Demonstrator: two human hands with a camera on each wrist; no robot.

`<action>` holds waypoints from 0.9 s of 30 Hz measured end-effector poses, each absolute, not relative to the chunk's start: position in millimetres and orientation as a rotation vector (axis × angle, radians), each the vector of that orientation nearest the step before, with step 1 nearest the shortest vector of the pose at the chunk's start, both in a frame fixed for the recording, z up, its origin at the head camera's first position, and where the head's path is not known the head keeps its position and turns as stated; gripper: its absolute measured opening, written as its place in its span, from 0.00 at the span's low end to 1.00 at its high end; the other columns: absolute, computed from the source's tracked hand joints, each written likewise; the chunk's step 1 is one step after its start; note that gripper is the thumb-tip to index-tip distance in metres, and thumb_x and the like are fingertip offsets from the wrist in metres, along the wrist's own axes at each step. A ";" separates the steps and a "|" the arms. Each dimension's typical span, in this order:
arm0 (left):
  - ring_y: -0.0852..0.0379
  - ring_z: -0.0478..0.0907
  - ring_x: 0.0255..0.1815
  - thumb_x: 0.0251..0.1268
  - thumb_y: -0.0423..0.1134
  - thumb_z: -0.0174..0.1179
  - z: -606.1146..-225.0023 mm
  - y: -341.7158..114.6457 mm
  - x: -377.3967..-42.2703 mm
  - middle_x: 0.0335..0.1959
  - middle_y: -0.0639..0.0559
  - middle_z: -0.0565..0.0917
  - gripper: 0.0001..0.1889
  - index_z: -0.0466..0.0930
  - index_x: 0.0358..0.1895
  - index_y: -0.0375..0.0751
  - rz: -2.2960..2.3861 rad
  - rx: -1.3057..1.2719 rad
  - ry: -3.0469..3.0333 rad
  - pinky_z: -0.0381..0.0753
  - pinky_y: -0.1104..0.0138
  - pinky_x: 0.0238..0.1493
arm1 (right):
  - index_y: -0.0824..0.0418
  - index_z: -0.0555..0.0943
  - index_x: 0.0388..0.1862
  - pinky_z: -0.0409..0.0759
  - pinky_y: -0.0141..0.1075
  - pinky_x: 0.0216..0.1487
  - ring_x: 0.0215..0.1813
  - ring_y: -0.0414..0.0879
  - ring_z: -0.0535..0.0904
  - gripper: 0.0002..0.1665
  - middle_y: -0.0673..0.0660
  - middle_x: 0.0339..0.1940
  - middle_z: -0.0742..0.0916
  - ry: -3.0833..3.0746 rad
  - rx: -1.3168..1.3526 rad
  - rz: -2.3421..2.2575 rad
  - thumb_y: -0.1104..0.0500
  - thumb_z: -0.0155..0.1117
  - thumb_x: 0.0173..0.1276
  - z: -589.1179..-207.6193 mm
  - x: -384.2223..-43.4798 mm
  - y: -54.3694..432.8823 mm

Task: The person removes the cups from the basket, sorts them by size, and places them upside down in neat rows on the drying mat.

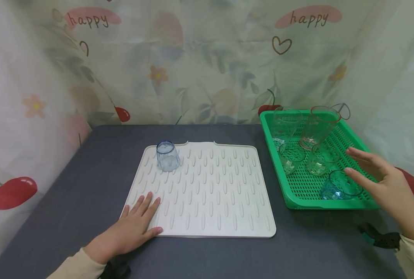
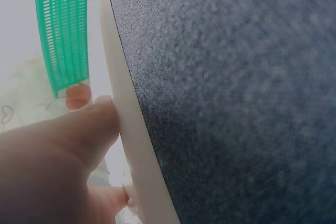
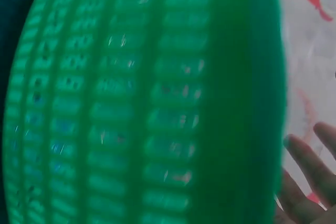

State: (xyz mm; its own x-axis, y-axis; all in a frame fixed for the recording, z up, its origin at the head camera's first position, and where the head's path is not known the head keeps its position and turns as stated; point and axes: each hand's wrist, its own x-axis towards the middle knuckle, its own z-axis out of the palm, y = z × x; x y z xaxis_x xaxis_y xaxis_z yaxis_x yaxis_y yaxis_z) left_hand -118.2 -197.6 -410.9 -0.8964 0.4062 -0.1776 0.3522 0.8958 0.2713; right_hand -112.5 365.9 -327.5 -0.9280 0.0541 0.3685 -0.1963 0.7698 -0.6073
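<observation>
My left hand (image 1: 131,228) lies with spread fingers on the near left corner of a white ridged drying mat (image 1: 210,193). In the left wrist view its thumb (image 2: 100,116) rests at the mat's edge. Upside down near the mat's far left corner stands a bluish glass (image 1: 168,157). My right hand (image 1: 381,178) hovers over the right side of a green plastic basket (image 1: 294,204), fingers parted and holding nothing. Nearest to it in the basket is a blue glass (image 1: 337,190). In the right wrist view the basket's slotted wall (image 3: 131,108) hides most of the glasses.
Behind the blue glass, two short clear glasses (image 1: 290,159) stand in the basket. Farther back are a tall clear glass (image 1: 286,128) and a pink-tinted glass mug (image 1: 316,130). A dark grey tabletop (image 1: 99,166) lies under everything, with patterned curtains (image 1: 207,77) around it.
</observation>
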 end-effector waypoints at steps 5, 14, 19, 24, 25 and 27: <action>0.34 0.44 0.77 0.64 0.64 0.54 -409.9 -196.7 -117.9 0.78 0.36 0.48 0.45 0.53 0.76 0.42 0.342 0.564 2.822 0.43 0.29 0.65 | 0.52 0.59 0.77 0.60 0.54 0.71 0.76 0.39 0.59 0.37 0.45 0.75 0.64 -2.757 0.039 0.931 0.50 0.59 0.72 -334.8 -118.8 380.1; 0.34 0.44 0.77 0.64 0.64 0.54 -408.9 -195.8 -117.2 0.78 0.36 0.48 0.44 0.52 0.76 0.41 0.349 0.559 2.814 0.42 0.29 0.66 | 0.59 0.55 0.78 0.60 0.72 0.54 0.67 0.82 0.55 0.45 0.76 0.74 0.58 -3.080 0.086 0.867 0.44 0.60 0.70 -335.7 -134.1 391.2; 0.34 0.44 0.77 0.64 0.63 0.54 -408.3 -195.4 -117.5 0.78 0.36 0.48 0.44 0.52 0.76 0.41 0.339 0.556 2.813 0.42 0.30 0.66 | 0.63 0.56 0.77 0.64 0.71 0.53 0.64 0.82 0.58 0.46 0.78 0.71 0.60 -3.170 0.136 0.763 0.43 0.62 0.68 -338.6 -137.6 392.8; 0.34 0.43 0.78 0.65 0.64 0.53 -407.7 -195.6 -118.7 0.78 0.36 0.47 0.44 0.52 0.77 0.41 0.336 0.544 2.799 0.42 0.29 0.66 | 0.65 0.59 0.75 0.68 0.68 0.50 0.65 0.78 0.60 0.48 0.79 0.68 0.65 -3.194 0.192 0.685 0.43 0.66 0.65 -342.6 -139.1 396.9; 0.33 0.43 0.77 0.65 0.64 0.53 -408.0 -195.7 -118.8 0.78 0.36 0.47 0.44 0.52 0.77 0.41 0.335 0.545 2.800 0.42 0.29 0.66 | 0.65 0.59 0.75 0.68 0.68 0.50 0.64 0.78 0.61 0.48 0.80 0.68 0.65 -3.201 0.196 0.672 0.43 0.66 0.65 -343.5 -139.8 397.8; 0.33 0.44 0.77 0.64 0.64 0.53 -408.6 -196.1 -118.9 0.78 0.36 0.48 0.45 0.52 0.77 0.41 0.336 0.546 2.803 0.42 0.29 0.65 | 0.66 0.59 0.75 0.69 0.68 0.49 0.64 0.78 0.60 0.50 0.80 0.68 0.64 -3.219 0.196 0.653 0.42 0.67 0.63 -344.8 -141.3 399.2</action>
